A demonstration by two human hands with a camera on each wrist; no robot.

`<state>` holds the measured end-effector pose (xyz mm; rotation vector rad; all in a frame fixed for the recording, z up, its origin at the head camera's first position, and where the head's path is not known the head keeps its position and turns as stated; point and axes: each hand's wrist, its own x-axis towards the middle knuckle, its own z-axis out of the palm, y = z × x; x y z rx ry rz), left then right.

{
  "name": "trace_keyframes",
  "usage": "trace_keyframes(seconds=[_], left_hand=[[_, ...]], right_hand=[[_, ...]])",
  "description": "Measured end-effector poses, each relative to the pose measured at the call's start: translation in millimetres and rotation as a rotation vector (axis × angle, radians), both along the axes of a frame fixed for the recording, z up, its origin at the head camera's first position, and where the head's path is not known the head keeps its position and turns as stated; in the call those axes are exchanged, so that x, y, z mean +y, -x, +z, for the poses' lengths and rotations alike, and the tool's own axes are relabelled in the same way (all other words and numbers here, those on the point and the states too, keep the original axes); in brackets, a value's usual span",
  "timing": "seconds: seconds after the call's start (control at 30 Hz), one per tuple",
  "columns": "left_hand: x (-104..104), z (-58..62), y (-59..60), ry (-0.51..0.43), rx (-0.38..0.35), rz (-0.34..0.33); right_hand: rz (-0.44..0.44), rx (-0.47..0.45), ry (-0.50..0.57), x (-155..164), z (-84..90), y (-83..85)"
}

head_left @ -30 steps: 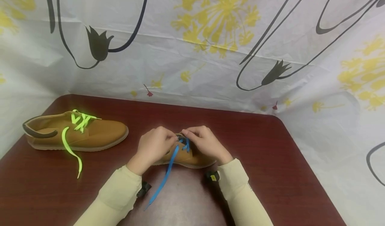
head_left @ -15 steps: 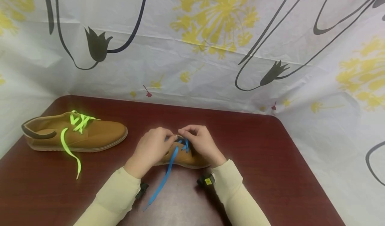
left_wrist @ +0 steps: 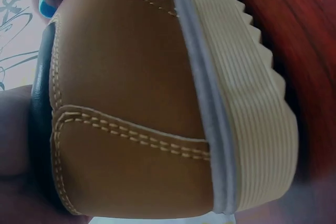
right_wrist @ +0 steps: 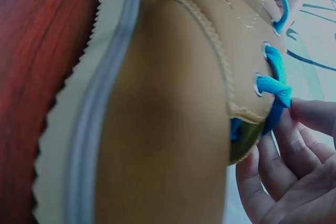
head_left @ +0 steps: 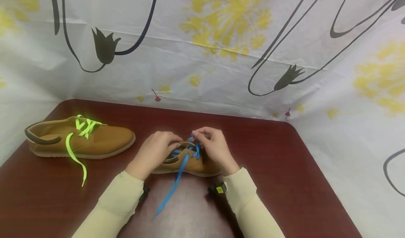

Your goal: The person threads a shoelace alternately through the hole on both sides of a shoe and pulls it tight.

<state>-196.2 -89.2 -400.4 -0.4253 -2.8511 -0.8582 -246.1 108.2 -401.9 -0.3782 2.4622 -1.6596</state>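
A tan shoe [head_left: 193,166] with blue lacing stands on the table, toe to the right. My left hand [head_left: 153,153] is at the shoe's opening, its fingers and thumb bent at the far upper edge; the fingertips are partly hidden. Near the top eyelets my right hand [head_left: 213,146] pinches the blue shoelace [right_wrist: 278,85] between thumb and fingers. One free lace end [head_left: 174,185] hangs over the near side onto the table. In the left wrist view the shoe's heel side [left_wrist: 126,93] fills most of the picture.
To the left lies a second tan shoe [head_left: 110,139] with a neon yellow-green lace [head_left: 74,155], one end trailing on the table. The dark red table [head_left: 269,181] has a patterned white sheet [head_left: 152,72] behind it and at both sides.
My left hand has shifted left, away from the lacing, showing more of the shoe's opening. My right hand has risen slightly with the blue lace in its fingers.
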Motion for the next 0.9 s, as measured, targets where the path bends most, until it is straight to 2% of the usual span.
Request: trace_keyframes(seconds=[0.13,0.33,0.63,0.77,0.9], left_hand=[[1.8,-2.2,2.6,-0.022,0.024,0.0],[3.2,-4.6,3.2,-0.032,0.029,-0.001],[5.0,-6.5,2.9,-0.041,0.031,0.003],[3.8,-5.8,3.8,-0.026,0.033,0.007],[1.3,-5.2,5.0,-0.007,0.012,0.028]], right_hand=[[-0.011,0.015,0.043,3.6,9.8,7.3],[-0.036,0.091,0.055,12.9,28.3,24.0],[-0.093,0.111,0.082,31.8,62.8,44.8],[-0.075,0.108,0.052,32.1,62.3,47.3],[-0.019,0.098,-0.026,28.9,45.8,50.0]])
